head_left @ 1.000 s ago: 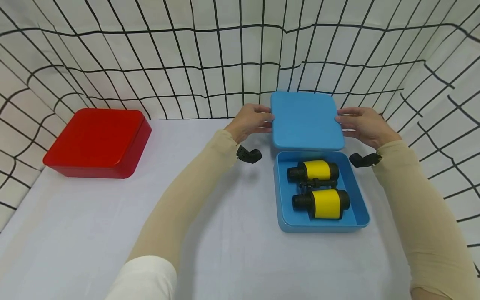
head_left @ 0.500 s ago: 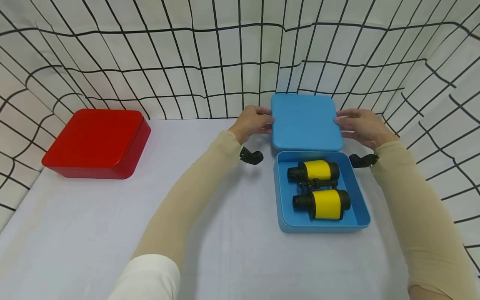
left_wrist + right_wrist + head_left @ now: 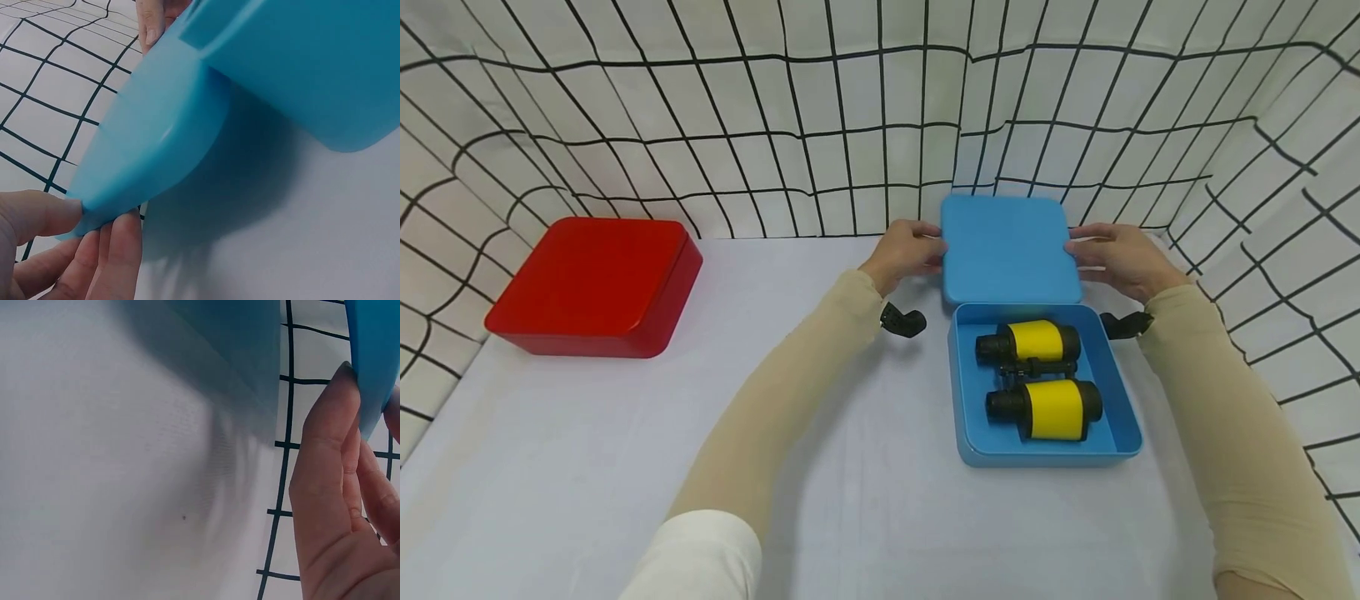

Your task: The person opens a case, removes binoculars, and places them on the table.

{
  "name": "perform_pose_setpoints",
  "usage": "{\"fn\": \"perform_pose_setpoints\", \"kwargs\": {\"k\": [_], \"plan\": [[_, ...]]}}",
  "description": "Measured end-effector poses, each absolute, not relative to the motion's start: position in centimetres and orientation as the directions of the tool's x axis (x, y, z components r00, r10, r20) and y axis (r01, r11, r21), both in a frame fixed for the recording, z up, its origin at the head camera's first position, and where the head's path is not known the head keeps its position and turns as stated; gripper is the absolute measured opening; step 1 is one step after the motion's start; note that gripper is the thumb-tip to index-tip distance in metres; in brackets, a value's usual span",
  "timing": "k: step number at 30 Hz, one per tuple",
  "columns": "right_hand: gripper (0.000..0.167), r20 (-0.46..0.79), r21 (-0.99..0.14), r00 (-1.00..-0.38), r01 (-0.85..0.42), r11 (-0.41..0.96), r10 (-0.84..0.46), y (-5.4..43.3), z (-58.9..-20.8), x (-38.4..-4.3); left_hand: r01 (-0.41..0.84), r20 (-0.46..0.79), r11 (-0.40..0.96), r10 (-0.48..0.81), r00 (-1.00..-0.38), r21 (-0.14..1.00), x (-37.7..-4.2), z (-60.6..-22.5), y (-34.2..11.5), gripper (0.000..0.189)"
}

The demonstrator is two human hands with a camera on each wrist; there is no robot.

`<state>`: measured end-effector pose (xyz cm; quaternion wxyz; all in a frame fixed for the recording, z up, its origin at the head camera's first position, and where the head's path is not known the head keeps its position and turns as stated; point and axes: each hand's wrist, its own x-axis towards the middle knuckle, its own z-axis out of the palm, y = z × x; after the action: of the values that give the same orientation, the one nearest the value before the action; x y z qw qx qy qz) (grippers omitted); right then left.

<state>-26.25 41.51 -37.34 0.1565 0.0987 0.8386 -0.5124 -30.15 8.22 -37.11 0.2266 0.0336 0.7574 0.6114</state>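
Well to the left of the left hand, a red case (image 3: 591,283) lies on the white tabletop (image 3: 850,500). The left hand (image 3: 904,253) is partly closed in a pinch, thumb above and fingertips beneath the left edge of a blue lid (image 3: 1011,250). The lid spans the gap between the hands, tilted, with a shadow under it. Nearer the person than both hands, just below the lid, sits the blue case (image 3: 1048,460), with yellow-and-black binoculars (image 3: 1037,368) lying inside. The right hand (image 3: 1120,258), likewise partly closed, pinches the lid's right edge between its fingers and thumb.
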Motion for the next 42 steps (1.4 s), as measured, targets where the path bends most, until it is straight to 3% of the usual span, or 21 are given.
{"fn": "perform_pose_setpoints", "kwargs": {"k": [42], "plan": [[0.073, -0.396, -0.78, -0.917, 0.309, 0.544, -0.047, 41.2, -39.2, -25.8, -0.282, -0.375, 0.293, 0.341, -0.862, 0.914, -28.8, -39.6, 7.8, 0.046]]}}
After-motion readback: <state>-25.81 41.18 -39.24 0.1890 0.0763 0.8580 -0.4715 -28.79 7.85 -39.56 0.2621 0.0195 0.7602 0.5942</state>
